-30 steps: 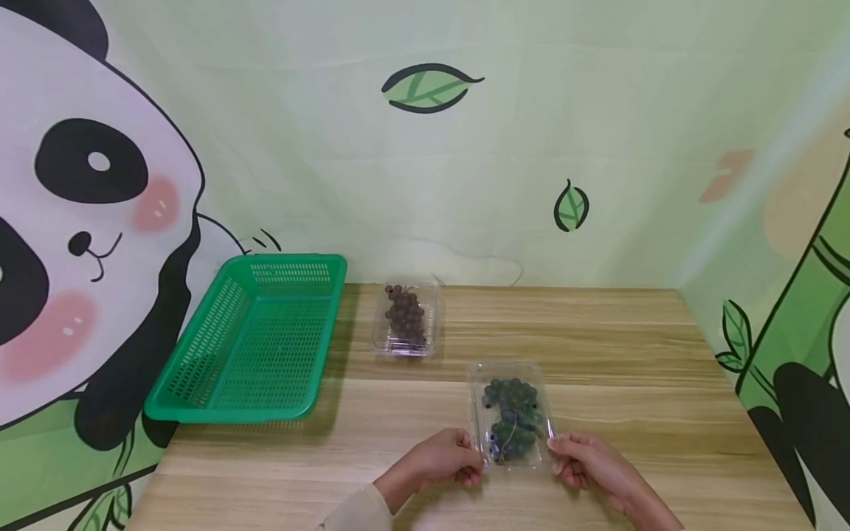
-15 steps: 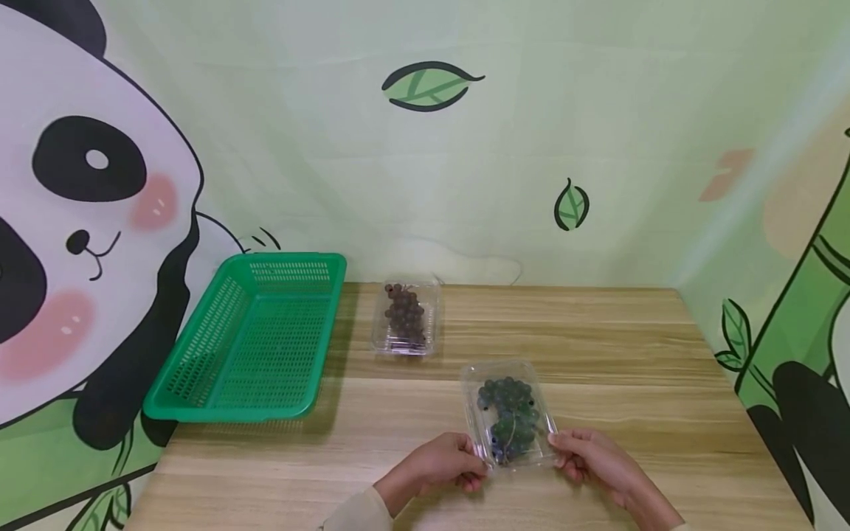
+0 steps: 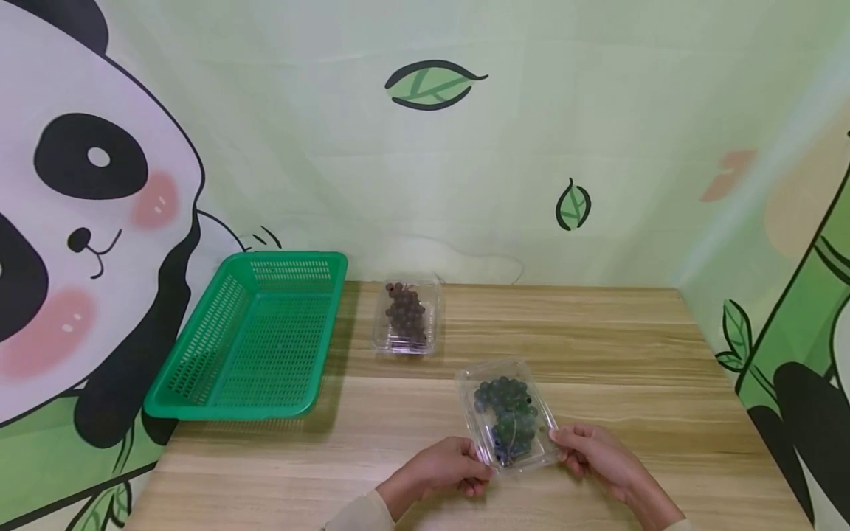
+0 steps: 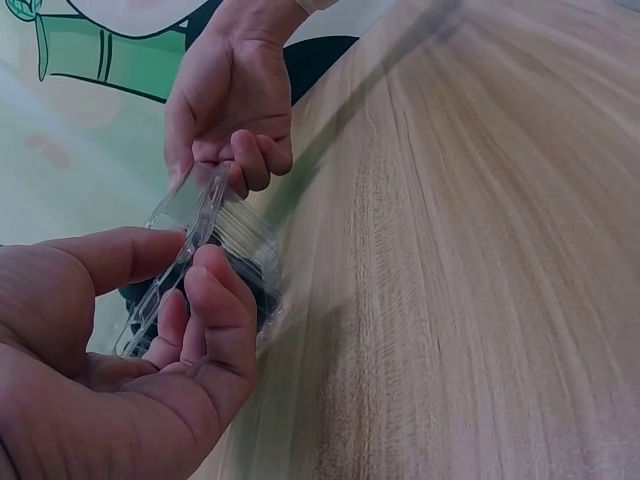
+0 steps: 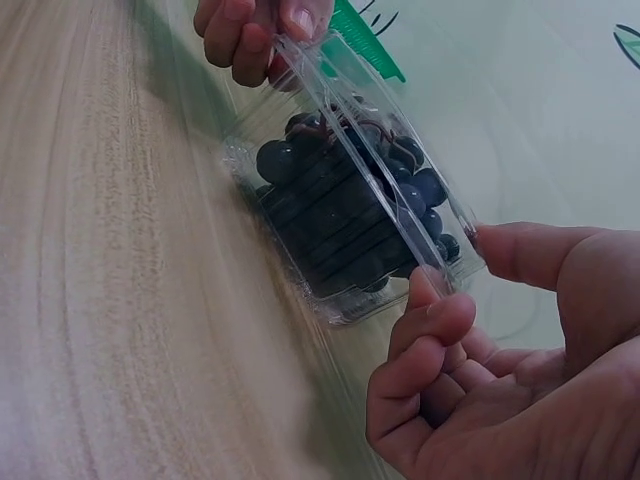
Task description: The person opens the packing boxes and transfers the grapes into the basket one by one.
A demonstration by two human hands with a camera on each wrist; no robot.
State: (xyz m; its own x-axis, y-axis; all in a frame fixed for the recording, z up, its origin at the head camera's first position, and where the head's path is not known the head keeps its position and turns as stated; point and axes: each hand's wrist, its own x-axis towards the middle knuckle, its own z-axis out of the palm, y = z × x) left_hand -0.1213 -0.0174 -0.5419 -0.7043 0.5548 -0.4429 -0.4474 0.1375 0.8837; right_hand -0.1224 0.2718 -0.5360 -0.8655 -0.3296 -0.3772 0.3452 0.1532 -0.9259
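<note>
A clear plastic clamshell box (image 3: pixel 473 383) with dark grapes (image 3: pixel 508 413) inside lies on the table's front half, turned a little anticlockwise. My left hand (image 3: pixel 446 467) pinches its near left corner between thumb and fingers. At the near right side my right hand (image 3: pixel 600 457) pinches the rim. In the right wrist view the lid lies over the bunch of grapes (image 5: pixel 340 200), and the rim (image 5: pixel 400 215) runs between my right thumb and fingertips. The left wrist view has the box edge (image 4: pixel 200 225) between my left thumb and curled fingers.
An empty green mesh basket (image 3: pixel 279 354) stands at the table's left. Between it and the held box, farther back, sits another clear box (image 3: pixel 432 317) with reddish grapes (image 3: pixel 405 313). A panda-print cloth (image 3: pixel 319 162) rises behind the wooden table (image 3: pixel 611 346).
The box with the dark grapes has turned slightly anticlockwise, its far end shifting left. Both hands keep their pinch and have moved slightly right with it.
</note>
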